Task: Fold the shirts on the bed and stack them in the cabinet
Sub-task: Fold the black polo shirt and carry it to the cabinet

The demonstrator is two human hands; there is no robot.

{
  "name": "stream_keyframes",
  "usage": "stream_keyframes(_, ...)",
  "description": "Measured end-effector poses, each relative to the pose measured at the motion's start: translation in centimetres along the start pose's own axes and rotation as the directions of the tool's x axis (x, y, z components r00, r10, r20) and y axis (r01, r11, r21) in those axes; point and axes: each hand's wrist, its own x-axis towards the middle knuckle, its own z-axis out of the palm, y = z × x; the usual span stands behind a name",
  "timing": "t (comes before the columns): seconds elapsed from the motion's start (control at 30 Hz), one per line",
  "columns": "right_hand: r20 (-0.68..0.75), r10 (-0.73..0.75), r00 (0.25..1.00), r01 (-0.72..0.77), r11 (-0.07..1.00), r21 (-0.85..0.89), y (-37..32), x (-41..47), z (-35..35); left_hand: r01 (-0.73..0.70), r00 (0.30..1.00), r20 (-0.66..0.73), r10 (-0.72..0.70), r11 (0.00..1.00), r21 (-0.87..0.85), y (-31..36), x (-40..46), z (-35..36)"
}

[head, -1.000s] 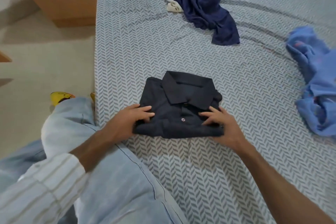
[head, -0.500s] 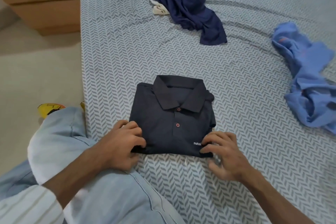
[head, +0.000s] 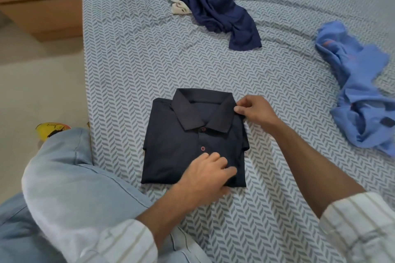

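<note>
Polo shirt (head: pixel 181 151), dark navy, folded square near bed (head: pixel 128 60) edge: soft, light, floppy; left hand (head: pixel 205 175) presses lower front flat, right hand (head: pixel 254 110) pinches collar tip; likely best lifted by both side edges.

Light blue shirt (head: pixel 361 96) runs off the right edge — blurred; cabinet (head: pixel 40 0) cropped top-left.

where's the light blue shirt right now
In the head view the light blue shirt lies crumpled at the bed's right edge, right of the navy shirt.
</note>
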Motion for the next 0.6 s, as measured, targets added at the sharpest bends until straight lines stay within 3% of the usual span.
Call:
stream_keyframes(0.27,-0.025,0.052,0.998,-0.054,0.995,-0.081,-0.7,1.2,0.5,-0.045,0.999,0.002,0.045,0.996,-0.075,0.6,0.0,2.2)
stream_keyframes(0.33,-0.091,-0.032,0.995,0.019,0.990,-0.141,-0.5,1.1,0.8,-0.022,1.000,-0.019,0.019,0.981,-0.194,0.0,-0.5,1.6)
stream_keyframes(0.4,-0.124,-0.238,0.963,0.214,0.959,-0.185,-0.6,0.6,1.1,-0.004,0.994,-0.108,-0.029,0.954,-0.298,-1.3,-0.8,0.5)
stream_keyframes(0.47,-0.016,-0.493,0.870,0.471,0.840,-0.270,-0.6,0.4,1.4,0.038,0.962,-0.249,-0.107,0.962,-0.269,-3.4,-0.5,-0.4)
stream_keyframes(0.5,0.080,-0.552,0.830,0.542,0.764,-0.348,-0.5,0.5,1.7,0.090,0.941,-0.296,-0.163,0.965,-0.244,-4.7,-0.3,-1.1)
stream_keyframes(0.6,0.245,-0.458,0.855,0.514,0.675,-0.530,-1.4,0.4,2.3,0.325,0.909,-0.221,-0.353,0.933,-0.154,-8.3,0.8,-3.2)
